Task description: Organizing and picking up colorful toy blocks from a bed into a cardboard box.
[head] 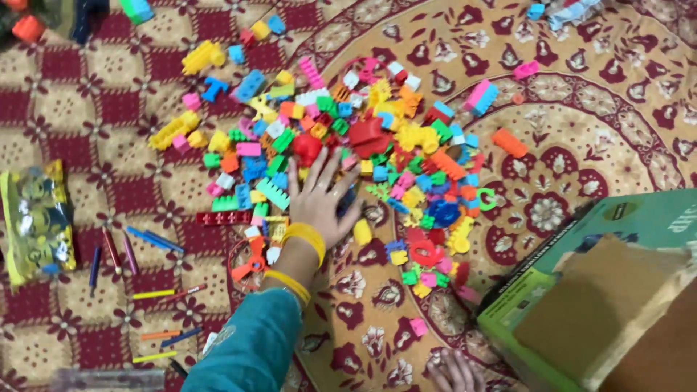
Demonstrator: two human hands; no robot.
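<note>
green cardboard box (pixel 573 290) sitting at the right, yellow plastic pouch (pixel 35 218) far left, loose crayons (pixel 145 238) beside it, all on patterned red carpet (pixel 87 94)

multicoloured blocks (pixel 377 152), maroon-and-tan floral carpet (pixel 581 145), green box (pixel 639 225)

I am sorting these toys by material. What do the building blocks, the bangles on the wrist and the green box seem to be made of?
The building blocks look like hard plastic: bright flat colours, moulded studs, slight gloss. The left hand rests on them.
The yellow bangles look smooth and shiny, probably plastic or glass; the picture cannot settle which.
The green box seems to be printed cardboard: its open flap shows a dull brown inner side.
</note>
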